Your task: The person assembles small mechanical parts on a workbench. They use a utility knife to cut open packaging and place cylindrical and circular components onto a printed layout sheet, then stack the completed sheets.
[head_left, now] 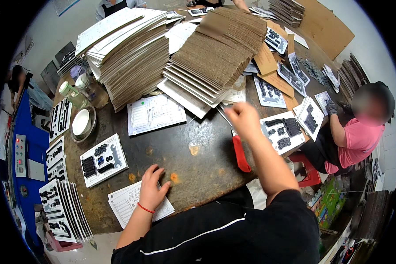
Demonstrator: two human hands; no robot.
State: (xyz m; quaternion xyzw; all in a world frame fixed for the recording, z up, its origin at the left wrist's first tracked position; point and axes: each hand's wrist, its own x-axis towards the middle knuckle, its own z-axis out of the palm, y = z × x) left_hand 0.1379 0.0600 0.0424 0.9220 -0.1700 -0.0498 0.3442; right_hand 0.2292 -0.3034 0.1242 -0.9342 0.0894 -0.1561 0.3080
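- While the person sits at the dark worktable (198, 154), the left hand (153, 187) lies flat with fingers spread, palm down, on a printed sheet (126, 203) at the near edge of the table; it grips nothing.
- A red band (145, 208) circles the left wrist.
- The right hand (243, 118) is raised over the middle of the table, fingers curled in a loose fist; a thin pale strip (224, 115) pokes out from it toward the cardboard, but whether the fingers pinch it I cannot tell.
- A red-handled tool (240, 154) lies on the table directly beneath the right forearm, handle pointing to the near edge.
- A white card of black parts (103, 159) lies to the left of the left hand, well apart from it.
- A second card of black parts (282, 131) lies just right of the right hand.
- A printed sheet with a green mark (155, 113) lies flat between the two tall stacks and the hands.
- Two stacks of flat cardboard (215, 53) with white-faced sheets (127, 48) stand at the far side of the table.
- A metal bowl (82, 123) and clear bottles (81, 91) stand at the left edge.
- More filled cards (64, 207) are fanned on edge at the lower left.
- Another person in a pink shirt (358, 141) sits at the right, gloved hand (331, 107) near more cards.
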